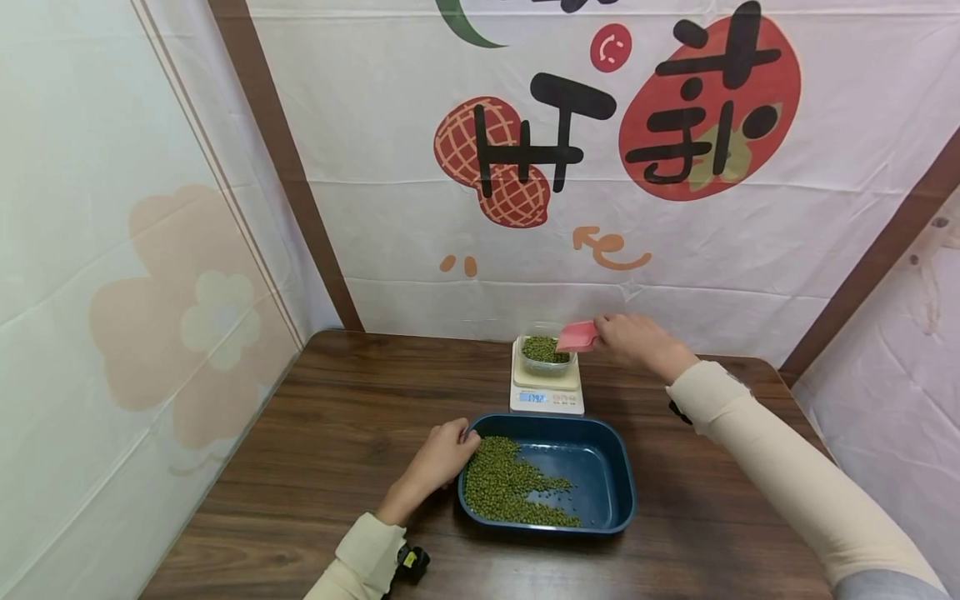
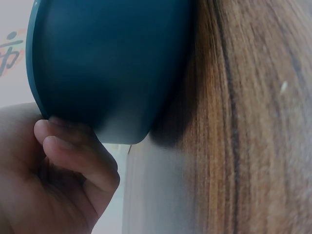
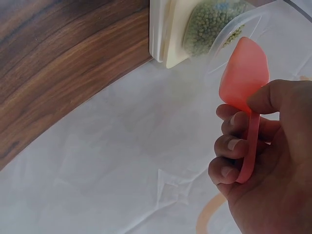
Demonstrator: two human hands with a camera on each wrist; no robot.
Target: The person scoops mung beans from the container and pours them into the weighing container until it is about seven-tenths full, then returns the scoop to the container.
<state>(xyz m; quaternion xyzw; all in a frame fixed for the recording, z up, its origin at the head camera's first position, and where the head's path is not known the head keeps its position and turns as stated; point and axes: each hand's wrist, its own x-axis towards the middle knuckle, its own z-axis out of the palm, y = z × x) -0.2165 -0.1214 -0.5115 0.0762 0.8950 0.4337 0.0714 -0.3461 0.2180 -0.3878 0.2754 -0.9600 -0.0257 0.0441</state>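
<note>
My right hand (image 1: pixel 636 340) grips the handle of a pink scoop (image 1: pixel 577 336), its blade at the right rim of a clear plastic container (image 1: pixel 548 367). Green mung beans (image 3: pixel 209 29) fill part of that container, which sits on a white kitchen scale (image 1: pixel 547 403) whose display seems to read 179.2. In the right wrist view the scoop (image 3: pixel 244 73) is tilted, with fingers and thumb around its handle. My left hand (image 1: pixel 442 454) pinches the left rim of a dark blue tray (image 1: pixel 619 467). Mung beans (image 1: pixel 498 483) lie mostly in the tray's left half. From below, the left wrist view shows curled fingers at the tray wall (image 2: pixel 112 63).
Tray and scale stand on a dark wood-grain table (image 1: pixel 360 400), the scale just behind the tray. A printed white cloth (image 1: pixel 405 208) hangs along the table's back edge, and more cloth (image 1: pixel 97 333) hangs at the left side.
</note>
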